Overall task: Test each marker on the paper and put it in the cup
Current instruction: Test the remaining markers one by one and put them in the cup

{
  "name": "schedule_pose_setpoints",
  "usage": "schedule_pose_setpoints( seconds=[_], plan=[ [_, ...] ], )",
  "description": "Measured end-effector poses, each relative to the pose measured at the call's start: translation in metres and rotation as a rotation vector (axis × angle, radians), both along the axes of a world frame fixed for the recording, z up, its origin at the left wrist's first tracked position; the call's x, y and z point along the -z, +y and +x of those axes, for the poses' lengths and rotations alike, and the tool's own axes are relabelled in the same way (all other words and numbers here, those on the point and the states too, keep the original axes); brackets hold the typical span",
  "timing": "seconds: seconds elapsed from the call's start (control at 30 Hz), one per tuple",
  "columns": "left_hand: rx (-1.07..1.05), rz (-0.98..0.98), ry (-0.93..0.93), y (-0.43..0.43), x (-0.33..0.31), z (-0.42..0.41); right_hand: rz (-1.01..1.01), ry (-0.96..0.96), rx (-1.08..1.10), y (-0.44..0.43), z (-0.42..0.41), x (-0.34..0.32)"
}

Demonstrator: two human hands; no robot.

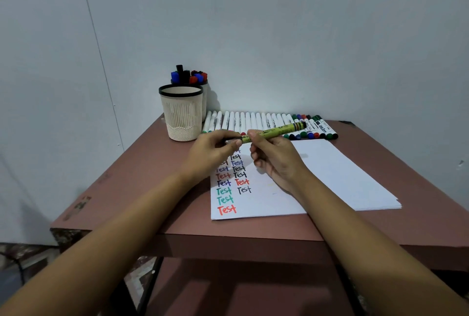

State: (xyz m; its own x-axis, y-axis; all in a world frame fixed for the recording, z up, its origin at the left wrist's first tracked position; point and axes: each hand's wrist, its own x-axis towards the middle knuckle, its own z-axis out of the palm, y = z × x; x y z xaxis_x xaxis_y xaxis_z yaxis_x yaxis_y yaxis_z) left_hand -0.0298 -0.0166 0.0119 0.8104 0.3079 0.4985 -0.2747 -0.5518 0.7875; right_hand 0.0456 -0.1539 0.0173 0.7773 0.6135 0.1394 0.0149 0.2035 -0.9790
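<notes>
Both hands hold one yellow-green marker level above the white paper. My right hand grips its barrel. My left hand pinches the marker's left end, where the cap is; whether the cap is on or off is hidden by the fingers. The paper carries two columns of the word "Test" in red, green, blue and black. A cream mesh cup with a black rim stands at the back left, and I see nothing in it. Behind it a second cup holds several markers.
A row of several white-barrelled markers lies along the back of the reddish-brown table, against the wall. The paper is a stack near the table's front edge. A lower shelf shows under the table.
</notes>
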Motion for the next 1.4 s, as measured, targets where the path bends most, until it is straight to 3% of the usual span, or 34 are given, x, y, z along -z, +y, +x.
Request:
schedule_pose_setpoints(
  seconds=[0.1,0.17,0.23,0.33,0.47,0.73,1.13,1.2,1.33,1.4],
  plan=[
    [-0.023,-0.293,-0.119,-0.001,-0.009,-0.006,0.078,0.111,0.12,-0.004,0.002,-0.005],
    [-0.101,-0.315,-0.174,0.005,-0.021,-0.01,0.083,0.162,0.248,-0.007,0.005,-0.007],
    [-0.198,-0.254,-0.209,0.02,-0.039,-0.013,-0.105,-0.065,0.42,-0.01,0.006,-0.001],
    [-0.368,-0.022,-0.231,0.048,-0.07,-0.016,-0.443,-0.685,0.502,-0.01,0.004,0.015],
    [-0.606,0.31,-0.152,0.085,-0.113,-0.023,-0.818,-0.966,0.317,-0.003,0.01,0.027],
    [-0.61,0.626,0.108,0.115,-0.145,-0.023,-0.905,-0.964,0.29,-0.003,0.007,0.023],
    [-0.5,0.682,0.411,0.1,-0.105,0.007,-0.891,-0.977,0.29,-0.004,0.007,0.024],
    [-0.544,0.725,0.368,0.099,-0.101,0.008,-0.891,-0.977,0.288,-0.004,0.008,0.024],
    [-0.633,0.922,-0.012,0.079,-0.084,0.006,-0.898,-0.97,0.284,-0.003,0.009,0.024],
    [-0.663,1.01,-0.104,0.07,-0.073,0.006,-0.899,-0.97,0.283,-0.003,0.009,0.024]
  ],
)
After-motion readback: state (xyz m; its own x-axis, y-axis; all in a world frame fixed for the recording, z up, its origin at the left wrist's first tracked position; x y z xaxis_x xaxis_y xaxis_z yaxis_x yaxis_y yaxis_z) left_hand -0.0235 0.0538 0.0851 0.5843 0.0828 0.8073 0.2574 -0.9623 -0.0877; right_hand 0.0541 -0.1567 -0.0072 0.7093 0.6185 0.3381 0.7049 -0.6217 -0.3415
